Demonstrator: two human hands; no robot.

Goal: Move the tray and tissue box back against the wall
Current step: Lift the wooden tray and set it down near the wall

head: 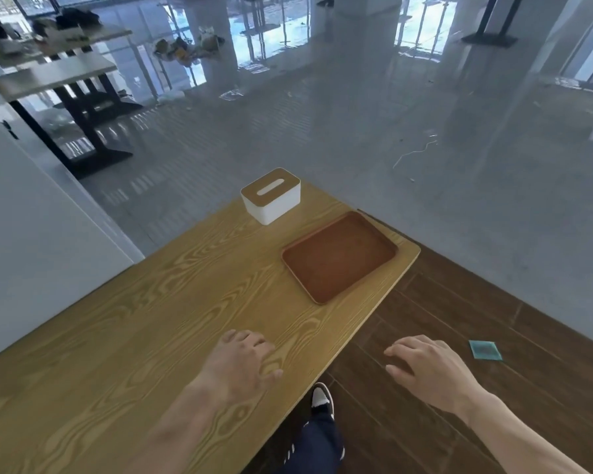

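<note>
A white tissue box (271,203) with a wooden slotted lid stands at the far end of the wooden table (124,336). Beside it, toward the table's right corner, lies an empty brown rectangular tray (339,256). My left hand (243,360) hovers over the table near its right edge, fingers apart and holding nothing. My right hand (425,367) is off the table, above the dark floor, also spread and holding nothing. Both hands are well short of the tray and box. A white wall (38,227) runs along the table's left side.
Dark wood flooring (476,336) lies right of the table, with a small teal square (485,350) on it. My leg and shoe (322,401) show below the table edge. Grey glossy floor stretches beyond; other tables (55,77) stand far left.
</note>
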